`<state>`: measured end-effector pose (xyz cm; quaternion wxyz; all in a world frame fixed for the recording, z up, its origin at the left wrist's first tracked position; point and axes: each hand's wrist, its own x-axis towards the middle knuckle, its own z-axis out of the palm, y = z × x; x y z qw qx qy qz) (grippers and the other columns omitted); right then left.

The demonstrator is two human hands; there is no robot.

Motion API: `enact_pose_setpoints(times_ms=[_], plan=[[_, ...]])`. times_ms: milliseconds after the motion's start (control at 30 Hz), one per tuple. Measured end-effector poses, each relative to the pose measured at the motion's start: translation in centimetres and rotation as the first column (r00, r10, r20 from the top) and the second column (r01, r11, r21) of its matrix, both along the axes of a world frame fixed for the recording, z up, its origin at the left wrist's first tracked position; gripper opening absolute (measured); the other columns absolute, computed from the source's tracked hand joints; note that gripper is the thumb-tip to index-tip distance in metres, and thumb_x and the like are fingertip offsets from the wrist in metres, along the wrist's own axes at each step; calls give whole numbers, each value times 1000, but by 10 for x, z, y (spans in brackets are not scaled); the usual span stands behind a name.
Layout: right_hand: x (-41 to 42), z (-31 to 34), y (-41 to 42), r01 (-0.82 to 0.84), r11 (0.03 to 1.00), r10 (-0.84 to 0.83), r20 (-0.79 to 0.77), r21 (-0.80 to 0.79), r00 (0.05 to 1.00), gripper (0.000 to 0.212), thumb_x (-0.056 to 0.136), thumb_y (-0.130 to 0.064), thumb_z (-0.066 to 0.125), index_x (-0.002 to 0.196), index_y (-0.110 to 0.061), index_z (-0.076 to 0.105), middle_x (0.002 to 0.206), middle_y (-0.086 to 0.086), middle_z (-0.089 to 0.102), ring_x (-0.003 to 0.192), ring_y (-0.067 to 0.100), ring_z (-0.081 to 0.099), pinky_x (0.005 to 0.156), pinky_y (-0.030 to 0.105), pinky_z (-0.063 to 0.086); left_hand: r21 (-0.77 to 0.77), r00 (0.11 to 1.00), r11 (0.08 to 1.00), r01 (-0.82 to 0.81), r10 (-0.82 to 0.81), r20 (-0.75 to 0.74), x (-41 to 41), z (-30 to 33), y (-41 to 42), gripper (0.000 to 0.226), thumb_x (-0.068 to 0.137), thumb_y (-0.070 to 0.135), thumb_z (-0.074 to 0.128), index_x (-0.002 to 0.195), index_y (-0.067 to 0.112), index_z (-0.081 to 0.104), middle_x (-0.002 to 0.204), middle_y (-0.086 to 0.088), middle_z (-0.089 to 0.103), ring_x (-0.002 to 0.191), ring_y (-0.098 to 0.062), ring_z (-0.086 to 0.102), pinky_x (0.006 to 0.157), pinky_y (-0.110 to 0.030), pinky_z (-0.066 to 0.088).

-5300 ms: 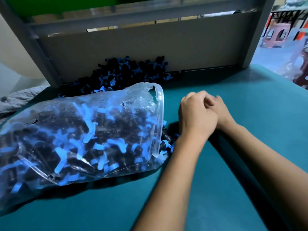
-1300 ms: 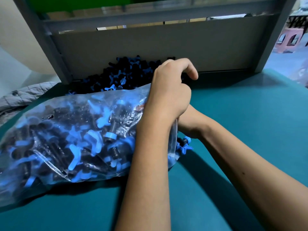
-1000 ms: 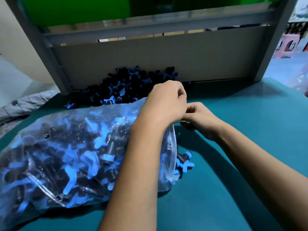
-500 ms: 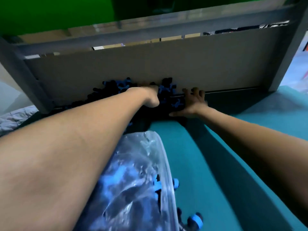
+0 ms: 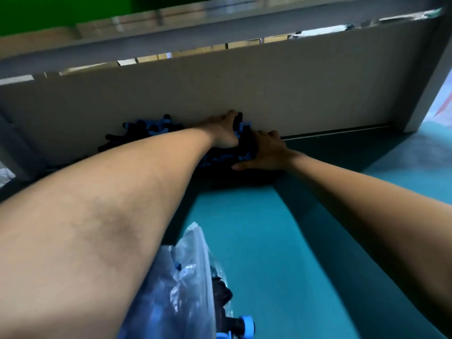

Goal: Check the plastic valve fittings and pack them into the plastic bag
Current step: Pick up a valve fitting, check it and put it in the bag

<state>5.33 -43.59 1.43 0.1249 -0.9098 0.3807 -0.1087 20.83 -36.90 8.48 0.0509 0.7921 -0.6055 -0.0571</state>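
Bag (image 5: pixel 188 277): lies at the bottom edge under the left forearm, mouth toward the right; thin, soft and slippery film, probably heavy with parts, so best held at the rim.
Spilled fitting (image 5: pixel 241 327): lies just beside the bag mouth; its long axis runs left to right, blue end to the right.
Pile (image 5: pixel 146 132): black and blue fittings heaped against the grey back panel (image 5: pixel 305 94), far from the bag; they point every way. They seem light, stiff and smooth, better scooped in handfuls.
Left hand (image 5: pixel 226 132): on the pile's top, fingers bent into the parts; whether it grips any cannot be told.
Right hand (image 5: pixel 265 152): fingers spread, pressing the pile's right side.
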Motion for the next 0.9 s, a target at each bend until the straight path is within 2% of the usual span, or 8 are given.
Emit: enact_pose_setpoints(times_ms=[133,233,367,533,633,733,800,900], plan=[[-21,6,25,-43,998,40,63,51,997,114,56,-92,65,149,-32,37,146,-2,53,135,25,46,112,39,32,-4,994,995,97,-97,-58,-7,13,21,77,82,26,75,148,25,35,146,-5,47,128,-30,49,101,-39,48],[-45,12,63,-27,999,27,11,21,1000,107,59,-85,71,144,-26,45,143,1,55,134,26,47,104,34,33,34,982,984,177,-174,-70,-27,26,45,63,81,19,77,137,23,47,131,-1,55,113,-22,55,79,-28,49],[-91,14,110,2,1000,-2,3,-25,1000,72,62,-79,75,109,-28,57,106,-2,60,114,24,53,92,35,32,158,952,939,304,-297,-67,-69,36,75,46,83,13,74,125,24,61,121,-1,65,103,-19,65,86,-38,60],[-156,23,180,29,986,-32,14,162,999,119,53,-79,76,151,-21,41,137,5,49,134,24,36,116,34,28,340,915,860,382,-405,-4,-125,42,118,45,88,19,75,132,20,64,127,1,64,107,-15,57,89,-24,45],[-190,35,223,43,954,-57,39,298,998,114,61,-78,71,153,-19,39,143,1,45,138,17,36,117,34,31,231,923,903,361,-381,46,-154,61,153,44,89,24,72,133,25,64,131,2,64,117,-19,59,101,-30,48],[-219,40,257,16,969,-39,87,247,995,49,92,-49,67,112,-4,63,111,8,62,101,21,56,94,38,46,20,948,948,317,-317,-20,-187,80,199,37,89,23,65,124,33,67,127,2,62,114,-20,59,98,-29,49],[-232,37,272,64,985,-83,112,162,990,17,100,-15,54,101,0,64,100,10,64,96,28,58,90,42,44,-170,949,952,254,-279,-144,-210,85,230,34,85,18,58,113,36,68,116,2,60,106,-21,60,88,-27,48],[-247,30,291,142,988,-148,140,56,979,29,91,2,59,115,-5,73,117,9,71,113,28,62,95,32,43,-421,908,902,99,-254,-332,-243,71,280,32,79,13,57,101,33,70,102,6,58,94,-21,60,77,-29,50]])
